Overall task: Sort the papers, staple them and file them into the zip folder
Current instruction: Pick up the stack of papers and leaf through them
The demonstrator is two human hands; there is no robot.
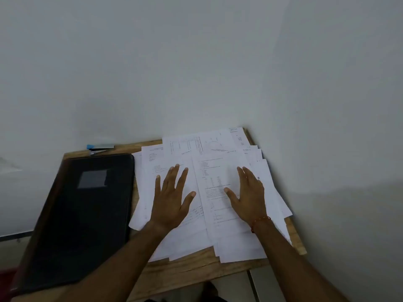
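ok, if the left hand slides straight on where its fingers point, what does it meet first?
More paper: the left hand lies flat on the papers, and its line crosses the sideways sheet at the far edge, then likely the wall. Depth unclear.

The person shows 2 bare forearms and 2 bare hands. The left hand [172, 201] has short, trimmed nails with pale tips on its 5 fingers. The right hand [248, 198] has the same short nails, and its wrist wears 1 thin red thread bracelet [260, 222] with small bumps along it, too blurred to tell knots from beads. A dark shape [210, 289] between the arms may be clothing or a shoe.
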